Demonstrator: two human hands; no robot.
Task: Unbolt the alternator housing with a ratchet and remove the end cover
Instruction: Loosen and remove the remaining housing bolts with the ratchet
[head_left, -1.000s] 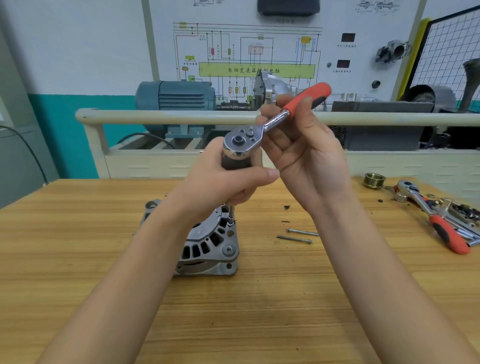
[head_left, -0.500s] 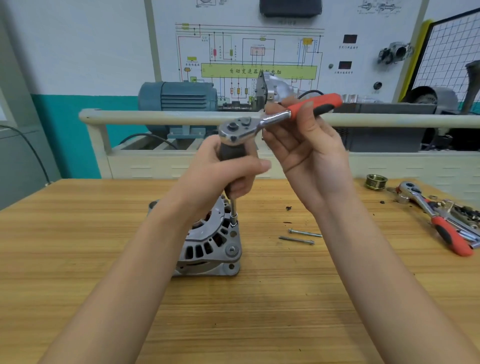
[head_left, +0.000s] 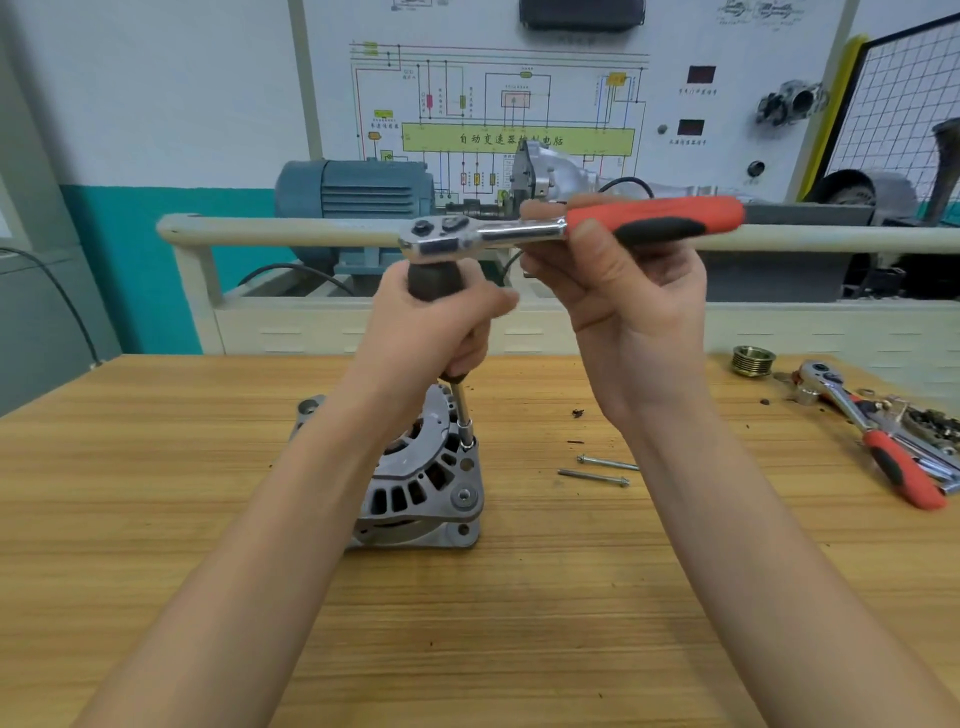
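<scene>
A grey alternator (head_left: 415, 493) stands on the wooden bench (head_left: 467, 623), slotted end cover up. A thin extension with a socket (head_left: 464, 422) stands upright on a bolt at the cover's right rim. My left hand (head_left: 431, 327) grips the dark handle (head_left: 434, 283) at the top of that extension. A chrome ratchet (head_left: 519, 234) with a red and black handle sits on top of it, pointing right. My right hand (head_left: 623, 301) holds the ratchet handle from below, thumb and fingers curled round it.
Two long loose bolts (head_left: 597, 470) lie on the bench right of the alternator. A brass pulley (head_left: 753, 360), a second red-handled ratchet (head_left: 872, 436) and small metal parts sit at the far right. A rail, a blue motor (head_left: 358, 192) and a wiring panel stand behind the bench.
The ratchet handle has swung clockwise, from pointing up and right to level and pointing right. My right hand moved with it. My left hand stayed on the extension handle.
</scene>
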